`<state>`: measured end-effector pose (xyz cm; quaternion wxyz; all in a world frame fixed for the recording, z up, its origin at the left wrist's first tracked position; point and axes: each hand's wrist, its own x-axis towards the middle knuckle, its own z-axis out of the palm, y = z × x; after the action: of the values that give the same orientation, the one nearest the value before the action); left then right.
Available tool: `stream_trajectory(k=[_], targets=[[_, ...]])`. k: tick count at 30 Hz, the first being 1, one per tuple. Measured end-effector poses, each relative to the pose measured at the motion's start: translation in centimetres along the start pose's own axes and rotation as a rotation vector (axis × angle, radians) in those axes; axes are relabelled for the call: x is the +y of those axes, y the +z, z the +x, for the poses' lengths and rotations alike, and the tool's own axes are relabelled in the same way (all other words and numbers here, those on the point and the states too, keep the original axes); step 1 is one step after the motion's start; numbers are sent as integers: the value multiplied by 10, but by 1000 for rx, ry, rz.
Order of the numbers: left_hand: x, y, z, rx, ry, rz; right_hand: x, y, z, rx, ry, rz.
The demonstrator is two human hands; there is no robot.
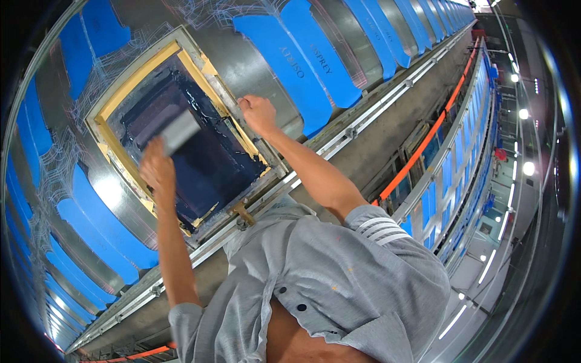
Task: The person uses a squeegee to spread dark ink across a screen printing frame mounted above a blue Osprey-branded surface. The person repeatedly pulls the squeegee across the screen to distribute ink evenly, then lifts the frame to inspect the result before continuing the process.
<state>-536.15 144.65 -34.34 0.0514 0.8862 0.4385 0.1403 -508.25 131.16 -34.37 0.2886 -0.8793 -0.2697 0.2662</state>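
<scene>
My left hand [157,166] is closed on a pale grey flat-bladed squeegee [183,132], smeared by motion. The blade is over the dark inked mesh of a printing screen [209,166]. Yellow tape [126,86] lines the inside of the screen's frame, and wet dark ink glistens along its right side. My right hand [258,115] is curled closed beside the frame's right edge. Whether it grips the frame or something small is hidden.
Blue printed fabric pieces [296,60] lie in rows on the long metal table [239,51]. A metal rail [363,118] with a brass-coloured stop [242,213] follows the near edge. Beyond the aisle, an orange strip [417,145] runs along another table with blue pieces.
</scene>
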Motion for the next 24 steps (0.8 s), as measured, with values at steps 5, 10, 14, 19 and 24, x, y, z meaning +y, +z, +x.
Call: stream_trajectory(k=[5, 10, 14, 19, 24], targets=[[-59, -13, 119, -264, -74, 53, -77, 0, 9, 448, -673, -136], [-83, -9, 154, -364, -56, 89, -206, 47, 61, -125, -1073, -441], [-43, -2, 115, -283, -52, 71, -175, 79, 61, -396, -858, -633], [9, -24, -50, -179, -90, -66, -79, 70, -61, -365, -1068, -559], [70, -59, -168, -243, -101, -219, -5, 37, -176, -441, -1041, -551]])
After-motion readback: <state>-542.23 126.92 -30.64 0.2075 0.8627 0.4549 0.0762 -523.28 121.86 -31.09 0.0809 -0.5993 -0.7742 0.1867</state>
